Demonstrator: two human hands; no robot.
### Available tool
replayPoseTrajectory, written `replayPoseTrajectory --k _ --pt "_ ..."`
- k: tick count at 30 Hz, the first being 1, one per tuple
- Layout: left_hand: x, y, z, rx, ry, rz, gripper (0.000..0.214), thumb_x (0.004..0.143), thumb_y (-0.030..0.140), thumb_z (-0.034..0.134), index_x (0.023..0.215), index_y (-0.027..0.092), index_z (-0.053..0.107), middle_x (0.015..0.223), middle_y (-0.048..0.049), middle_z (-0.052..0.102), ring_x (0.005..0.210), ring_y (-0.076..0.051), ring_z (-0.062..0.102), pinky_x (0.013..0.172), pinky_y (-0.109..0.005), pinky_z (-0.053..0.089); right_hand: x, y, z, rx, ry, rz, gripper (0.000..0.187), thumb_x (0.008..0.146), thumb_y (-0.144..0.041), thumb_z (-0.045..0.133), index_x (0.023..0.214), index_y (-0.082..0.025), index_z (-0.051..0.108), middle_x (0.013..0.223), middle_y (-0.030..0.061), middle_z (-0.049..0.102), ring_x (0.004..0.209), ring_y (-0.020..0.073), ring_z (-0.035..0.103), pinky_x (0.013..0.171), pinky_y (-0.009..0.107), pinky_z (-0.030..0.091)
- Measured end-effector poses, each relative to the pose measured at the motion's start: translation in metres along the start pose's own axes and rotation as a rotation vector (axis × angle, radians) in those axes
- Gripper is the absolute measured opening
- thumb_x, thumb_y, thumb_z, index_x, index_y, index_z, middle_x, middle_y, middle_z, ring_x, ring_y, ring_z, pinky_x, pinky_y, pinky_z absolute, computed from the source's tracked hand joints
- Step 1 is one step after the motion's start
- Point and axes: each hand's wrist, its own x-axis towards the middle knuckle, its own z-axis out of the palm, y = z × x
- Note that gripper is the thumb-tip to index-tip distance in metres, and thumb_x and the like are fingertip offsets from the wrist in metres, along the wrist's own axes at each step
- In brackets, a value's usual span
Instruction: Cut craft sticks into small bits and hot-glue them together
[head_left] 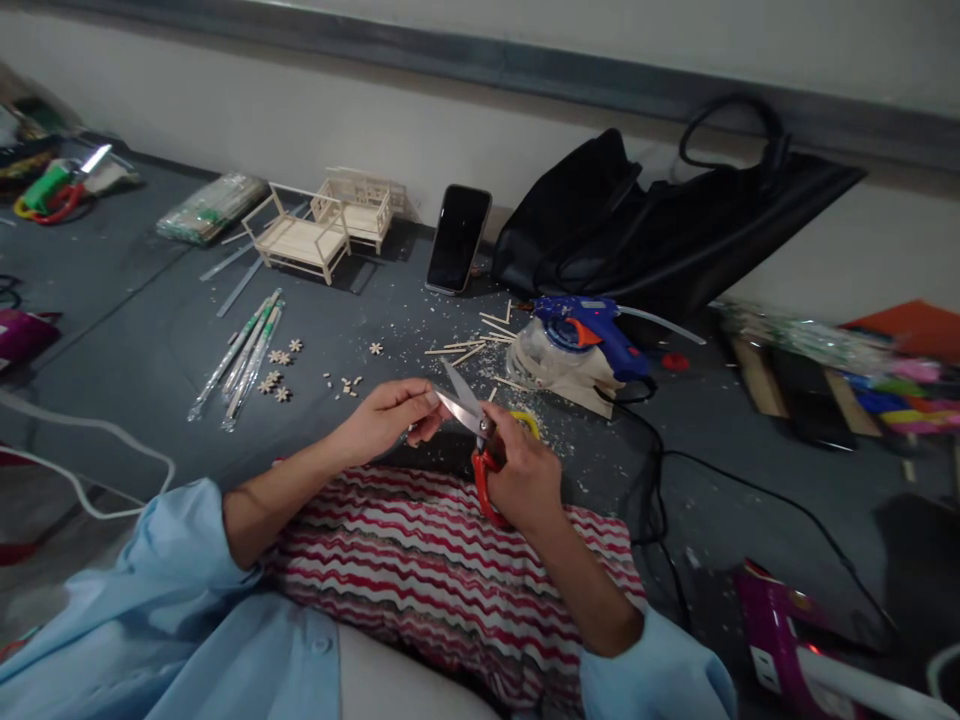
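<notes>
Both forearms are reaching forward over the near edge of the surface (135, 330), sleeves pushed back. Left hand (386, 415) is pinching thumb against fingertips. Right hand (525, 475) is curling in a grip, knuckles up, just beside the left.

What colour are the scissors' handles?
Red and yellow, on the scissors in the right hand, head view.

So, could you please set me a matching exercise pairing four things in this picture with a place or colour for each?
Things:
1. scissors
2. phone
3. glue gun
4. miniature wooden furniture

Place or colour:
A. propped against the wall
B. held in the right hand
C. blue with an orange trigger
D. left of the phone

Pairs: 1-B, 2-A, 3-C, 4-D
</notes>
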Motion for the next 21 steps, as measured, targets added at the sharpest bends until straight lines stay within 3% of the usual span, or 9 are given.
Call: replayPoseTrajectory --k 9,21 --pt "-0.001 -0.004 0.003 0.009 -0.066 -0.048 0.032 0.09 0.037 0.048 0.066 0.017 0.051 0.053 0.0044 0.04 0.049 -0.008 0.031 0.049 -0.024 0.025 -0.002 -0.002 0.0 -0.084 -0.011 -0.078 0.057 0.076 -0.013 0.053 0.133 -0.021 0.055 0.095 0.0061 0.069 0.085 0.0218 0.062 0.077 0.032 0.05" --pt "-0.001 -0.016 0.009 -0.035 -0.006 -0.067 0.025 0.087 0.038 0.048 0.072 0.019 0.053 0.06 0.0032 0.041 0.054 -0.011 0.032 0.053 -0.024 0.03 -0.003 -0.006 -0.003 -0.109 -0.013 -0.093 0.061 0.077 -0.013 0.052 0.138 -0.019 0.051 0.086 0.0062 0.059 0.082 0.0234 0.055 0.076 0.035 0.047"
